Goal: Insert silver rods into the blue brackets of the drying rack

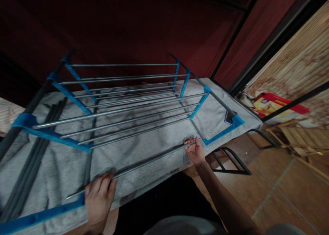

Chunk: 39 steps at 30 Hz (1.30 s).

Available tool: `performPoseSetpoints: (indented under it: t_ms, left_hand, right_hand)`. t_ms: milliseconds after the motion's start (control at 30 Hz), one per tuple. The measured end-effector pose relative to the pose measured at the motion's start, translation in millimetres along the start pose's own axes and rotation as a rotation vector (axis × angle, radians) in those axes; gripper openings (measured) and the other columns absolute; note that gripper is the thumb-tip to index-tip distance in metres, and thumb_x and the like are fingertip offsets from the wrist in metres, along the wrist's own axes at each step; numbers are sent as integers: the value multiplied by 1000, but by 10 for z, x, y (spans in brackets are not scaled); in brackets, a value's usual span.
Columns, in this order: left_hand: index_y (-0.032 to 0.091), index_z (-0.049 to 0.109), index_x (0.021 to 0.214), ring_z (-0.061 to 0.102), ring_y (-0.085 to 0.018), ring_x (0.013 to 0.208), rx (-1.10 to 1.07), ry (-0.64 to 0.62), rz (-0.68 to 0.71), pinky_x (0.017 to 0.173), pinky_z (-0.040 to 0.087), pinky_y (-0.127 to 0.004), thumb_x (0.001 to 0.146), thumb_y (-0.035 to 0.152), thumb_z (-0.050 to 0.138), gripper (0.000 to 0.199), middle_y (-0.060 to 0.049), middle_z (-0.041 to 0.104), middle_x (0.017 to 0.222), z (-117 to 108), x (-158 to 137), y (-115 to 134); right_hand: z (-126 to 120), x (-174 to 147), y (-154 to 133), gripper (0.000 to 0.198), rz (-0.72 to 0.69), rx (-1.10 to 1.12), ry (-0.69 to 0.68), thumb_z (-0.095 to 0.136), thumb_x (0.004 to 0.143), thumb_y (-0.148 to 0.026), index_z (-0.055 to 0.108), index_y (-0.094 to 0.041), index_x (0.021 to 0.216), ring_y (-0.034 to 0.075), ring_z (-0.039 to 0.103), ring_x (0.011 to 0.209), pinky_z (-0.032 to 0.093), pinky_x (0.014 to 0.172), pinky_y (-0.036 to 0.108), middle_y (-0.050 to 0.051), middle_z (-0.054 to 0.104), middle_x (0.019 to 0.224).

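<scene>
A thin grey metal rod (151,160) runs across the near side of a rack frame, gripped by both hands. My left hand (99,195) is wrapped over it from above, beside a blue plastic bracket (43,215); the rod's left tip sticks out past the hand. My right hand (194,151) holds the right end from below with curled fingers, close to another blue bracket (223,130). Whether the rod's right end touches that bracket I cannot tell. Several similar rods (123,112) span the other blue brackets behind, between dark tubes (195,78).
The rack lies on a grey blanket (144,190) over a bed. Several dark tubes (32,159) lie at left; a phone-like object (229,117) rests at right. A dark metal frame (228,163), wooden slatted furniture (295,137) and a red-yellow package (276,104) stand farther right.
</scene>
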<state>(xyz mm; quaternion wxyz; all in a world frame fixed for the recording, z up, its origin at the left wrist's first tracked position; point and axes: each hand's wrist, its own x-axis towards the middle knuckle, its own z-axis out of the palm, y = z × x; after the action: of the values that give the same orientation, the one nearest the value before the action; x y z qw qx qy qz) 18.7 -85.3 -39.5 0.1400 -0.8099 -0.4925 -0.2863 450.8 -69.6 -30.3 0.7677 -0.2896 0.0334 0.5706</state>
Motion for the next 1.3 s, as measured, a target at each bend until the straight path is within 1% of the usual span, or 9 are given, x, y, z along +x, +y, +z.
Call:
performPoseSetpoints:
  t_ms: [200,367,567,700,767,967,1167,1300]
  left_hand:
    - [19,63,113,64,-27,95,8,-25,9,88,42,-41,100,35,49,25,-11,71,103,-23,18,14]
    - [18,63,114,62,-27,89,53,-59,43,87,40,-42,100,37,49,28,-11,72,102,-47,31,39]
    - [18,63,116,60,-27,84,86,-92,23,87,38,-42,100,39,49,30,-7,69,87,-51,34,59]
    - [16,63,113,59,-26,79,81,-72,11,81,38,-40,100,42,51,31,-5,65,78,-50,17,53]
    - [16,63,110,59,-26,79,72,-70,18,78,37,-39,100,42,51,31,-6,64,79,-54,9,48]
    - [19,64,102,57,-27,80,84,-126,43,76,35,-39,99,40,52,24,-5,65,80,-67,16,34]
    - [20,64,107,58,-27,85,44,-133,60,80,36,-40,99,39,51,25,-7,70,90,-48,39,45]
    - [19,63,109,59,-27,86,51,-138,35,82,36,-40,99,40,51,26,-7,70,89,-29,20,46]
  right_hand:
    - [-27,-4,1,25,8,-6,-14,72,90,-35,58,-24,73,12,62,71,57,80,30,-6,60,70]
    - [-31,-5,5,24,18,0,-26,71,91,-36,59,-23,74,11,62,72,57,81,29,-6,60,70]
    - [-41,0,11,25,2,-16,-44,72,90,-36,58,-24,74,12,61,71,57,80,31,-6,59,70]
    - [-31,-7,11,25,10,-29,-41,71,91,-36,58,-24,74,12,61,70,58,78,30,-6,58,69]
    - [-25,-14,11,25,14,-33,-39,71,91,-36,58,-24,74,12,61,70,58,78,30,-6,58,69]
    - [-17,-28,14,26,14,-38,-67,72,90,-37,57,-24,74,11,60,69,57,77,29,-6,57,69]
    - [-2,-34,13,26,10,-56,-72,72,90,-38,57,-25,74,11,58,67,57,75,29,-7,55,67]
    - [-5,-43,8,26,23,-47,-62,72,90,-38,57,-24,74,11,58,67,57,75,29,-7,54,67]
